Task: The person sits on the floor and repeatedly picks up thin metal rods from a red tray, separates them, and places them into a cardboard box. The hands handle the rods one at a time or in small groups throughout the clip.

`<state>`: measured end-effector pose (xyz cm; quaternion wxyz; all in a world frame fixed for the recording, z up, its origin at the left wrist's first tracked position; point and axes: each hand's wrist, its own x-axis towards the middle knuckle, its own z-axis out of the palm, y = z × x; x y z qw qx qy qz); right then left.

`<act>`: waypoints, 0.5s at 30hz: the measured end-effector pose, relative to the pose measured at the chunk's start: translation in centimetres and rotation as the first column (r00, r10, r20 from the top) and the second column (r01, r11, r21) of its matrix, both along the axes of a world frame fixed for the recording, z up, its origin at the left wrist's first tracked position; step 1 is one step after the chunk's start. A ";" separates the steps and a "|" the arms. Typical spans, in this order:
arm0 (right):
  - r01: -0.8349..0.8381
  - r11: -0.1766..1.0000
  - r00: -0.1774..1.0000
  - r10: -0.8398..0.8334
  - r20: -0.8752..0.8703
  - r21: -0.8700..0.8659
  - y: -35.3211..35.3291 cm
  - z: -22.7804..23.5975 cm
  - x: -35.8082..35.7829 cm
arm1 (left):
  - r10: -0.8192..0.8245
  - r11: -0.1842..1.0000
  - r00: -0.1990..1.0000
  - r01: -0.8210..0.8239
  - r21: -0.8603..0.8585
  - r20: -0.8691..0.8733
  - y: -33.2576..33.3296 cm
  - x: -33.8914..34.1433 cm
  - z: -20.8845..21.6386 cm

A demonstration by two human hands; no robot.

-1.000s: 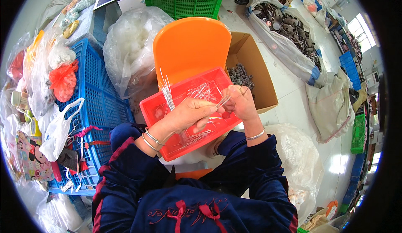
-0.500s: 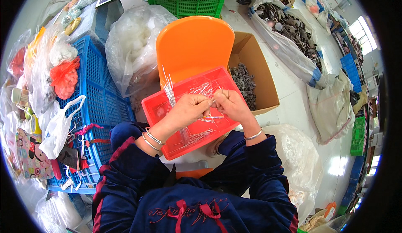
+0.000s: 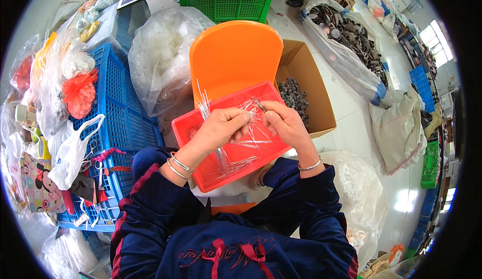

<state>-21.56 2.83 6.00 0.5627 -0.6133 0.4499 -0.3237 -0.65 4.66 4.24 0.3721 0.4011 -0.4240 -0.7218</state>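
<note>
A red plastic tray [image 3: 208, 181] sits over my lap, with thin silvery wires [image 3: 236, 166] scattered in it. My left hand [image 3: 226, 126] is closed above the tray, pinching a thin wire whose silvery end shows at the fingertips. Beneath that hand passes a longer wire bundle [image 3: 203, 103], its ends sticking up past the tray's far left wall; whether the hand touches it I cannot tell. Close by on the right, my right hand [image 3: 283, 124] pinches a small, dark, narrow piece [image 3: 260, 106] between thumb and forefinger. The fingertips of both hands are slightly apart.
An orange chair [image 3: 236, 53] stands beyond the tray. Right of it is a cardboard box [image 3: 316, 98] with small grey pieces. Blue crates [image 3: 120, 103] hung with bags and scissors flank my left. A clear bag [image 3: 160, 58] of white stuffing and a green crate [image 3: 226, 2] stand farther off.
My hands were together at the fingertips and have drawn slightly apart. The right hand has turned, and a small dark piece now shows at its fingertips.
</note>
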 end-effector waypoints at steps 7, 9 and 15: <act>-0.210 0.910 0.964 0.131 -0.233 -0.357 0.0 -1.2 0.1 | -0.048 0.999 0.997 0.049 0.001 -0.056 0.0 0.1 -0.1; -0.231 0.884 0.958 0.136 -0.251 -0.406 0.2 -0.8 0.2 | -0.064 0.998 0.996 0.064 0.005 -0.062 0.0 0.2 0.0; -0.246 0.811 0.965 0.155 -0.210 -0.531 0.6 -1.1 0.5 | -0.159 0.987 0.986 0.160 -0.015 0.058 0.1 0.1 0.3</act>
